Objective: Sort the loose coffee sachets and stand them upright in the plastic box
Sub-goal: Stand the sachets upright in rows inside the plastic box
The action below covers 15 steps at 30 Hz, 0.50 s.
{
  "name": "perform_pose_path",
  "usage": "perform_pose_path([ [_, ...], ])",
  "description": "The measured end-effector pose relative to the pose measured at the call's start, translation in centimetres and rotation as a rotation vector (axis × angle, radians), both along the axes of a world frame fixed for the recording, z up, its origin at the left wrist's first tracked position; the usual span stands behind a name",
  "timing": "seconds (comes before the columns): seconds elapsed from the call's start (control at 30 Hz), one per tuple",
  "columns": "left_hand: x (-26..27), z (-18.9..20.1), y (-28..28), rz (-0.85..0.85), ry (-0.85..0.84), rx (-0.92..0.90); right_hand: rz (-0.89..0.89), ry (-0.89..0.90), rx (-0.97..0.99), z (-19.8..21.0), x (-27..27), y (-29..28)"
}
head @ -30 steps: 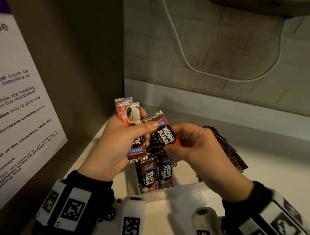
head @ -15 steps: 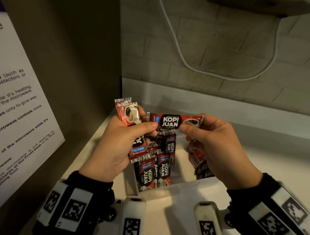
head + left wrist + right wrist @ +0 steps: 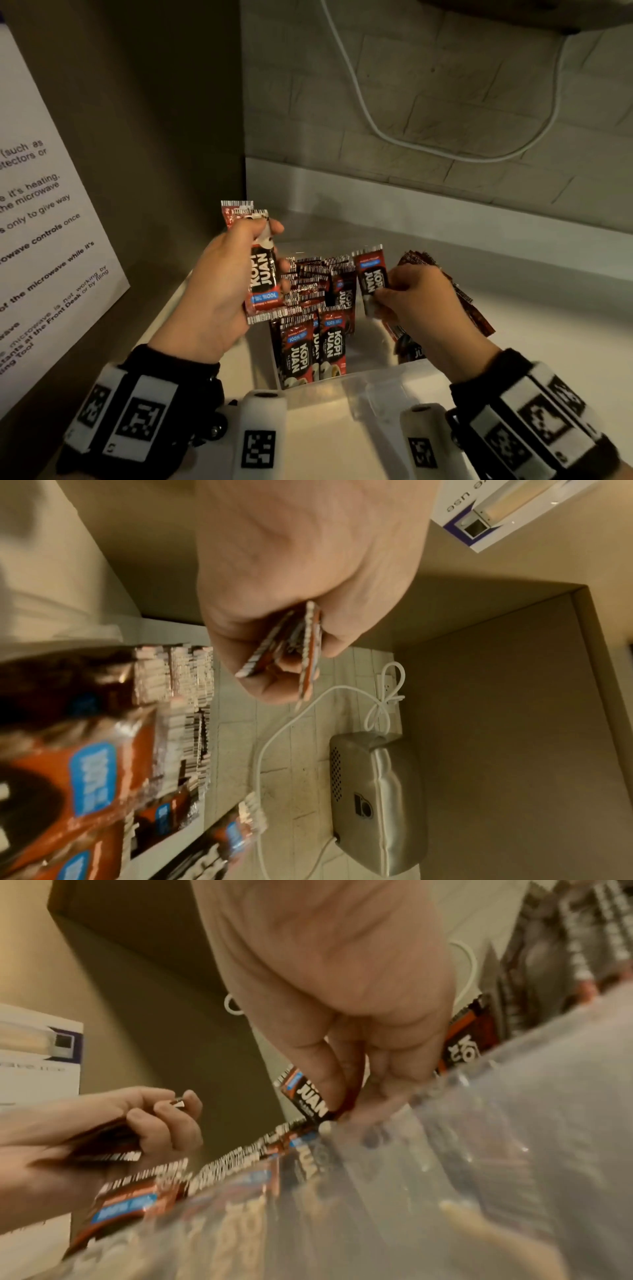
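Nearest, a clear plastic box (image 3: pixel 346 383) on the white tabletop (image 3: pixel 534 329), its near wall see-through. Inside, at the left, red-and-black Kopi Juan sachets (image 3: pixel 308 346) standing upright in rows, crimped tops up; the right part of the box bare at the bottom.

Above the box's left edge, the left hand (image 3: pixel 219 291) clamped round a small bundle of sachets (image 3: pixel 262 270), thumb across the front, printing upside down, two crimped ends poking out past the fingers. From the left wrist, the bundle's edges (image 3: pixel 301 645) fanned between thumb and curled fingers.

Just right of the standing rows, the right hand (image 3: pixel 421 308) pinching a single sachet (image 3: pixel 371 274) by its lower end, held upright over the box, blue band at the top. More loose sachets (image 3: pixel 469 301) tucked behind the same hand, under its curled fingers.

Farther back, a tiled wall (image 3: pixel 428 102) with a white cable (image 3: pixel 376 130) looping across; at the left, a printed microwave notice (image 3: pixel 37 240) on the side panel.
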<state>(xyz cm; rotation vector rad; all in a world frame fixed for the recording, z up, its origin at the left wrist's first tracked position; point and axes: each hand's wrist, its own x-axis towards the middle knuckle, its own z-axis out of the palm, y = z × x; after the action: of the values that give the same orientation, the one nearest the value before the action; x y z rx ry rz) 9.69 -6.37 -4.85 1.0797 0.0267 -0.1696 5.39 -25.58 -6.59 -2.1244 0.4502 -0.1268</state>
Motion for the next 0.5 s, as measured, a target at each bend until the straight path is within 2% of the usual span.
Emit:
perform_pose_path([
  [0.1, 0.1, 0.0, 0.2, 0.002, -0.004, -0.004, 0.005, 0.158, 0.093, -1.3, 0.4, 0.4],
  [0.2, 0.0, 0.0, 0.2, -0.017, -0.006, -0.002, 0.036, 0.21, 0.202, -1.8, 0.5, 0.9],
  [0.27, 0.0, -0.1, 0.1, -0.031, -0.008, 0.003, 0.048, 0.219, 0.137, -2.2, 1.0, 0.9],
  [0.37, -0.1, -0.1, 0.1, -0.046, -0.012, 0.011, 0.071, 0.206, -0.083, -2.8, 1.7, 1.1],
  [0.5, -0.2, 0.0, -0.1, -0.069, -0.025, 0.021, 0.067, 0.148, -0.133, -3.3, 2.0, 1.4],
])
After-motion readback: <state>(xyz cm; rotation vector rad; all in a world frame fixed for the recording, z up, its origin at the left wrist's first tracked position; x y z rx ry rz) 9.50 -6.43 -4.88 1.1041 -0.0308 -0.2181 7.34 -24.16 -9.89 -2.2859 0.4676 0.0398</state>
